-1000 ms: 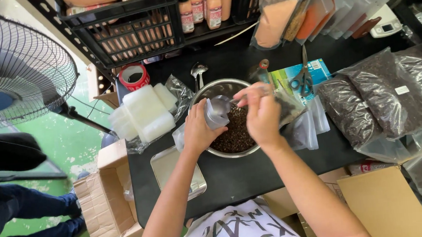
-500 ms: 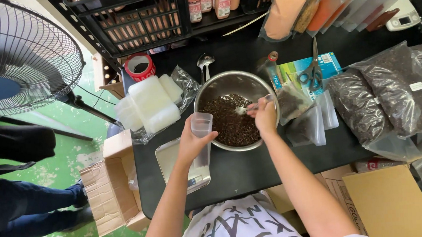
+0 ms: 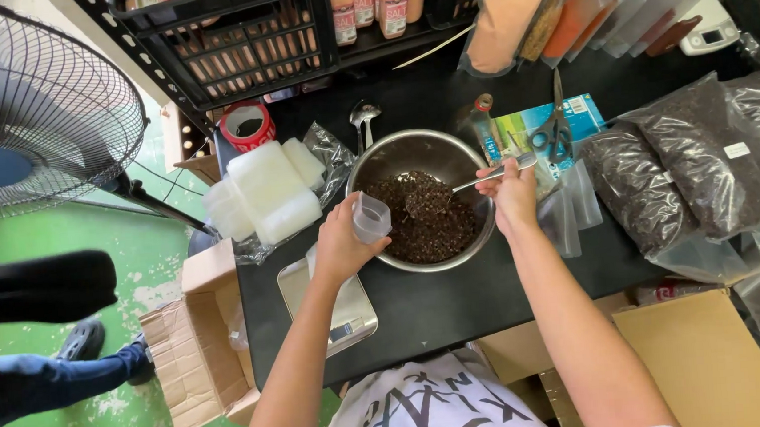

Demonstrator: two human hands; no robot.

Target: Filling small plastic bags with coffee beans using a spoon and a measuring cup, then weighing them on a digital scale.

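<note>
Moved since prev frame: left hand brought clear plastic cup from over scale to bowl rim, gripping it tilted. Right hand clamped on spoon, heaped w/ dark grains, over bowl on black table.

Both forearms reach forward, the left hand curled in a grip, the right hand pinched closed.

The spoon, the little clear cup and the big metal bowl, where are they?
spoon (image 3: 471,183), head view, on its shiny handle.
little clear cup (image 3: 370,217), head view, on its side wall.
big metal bowl (image 3: 398,153), head view, on the bare inner wall.
</note>
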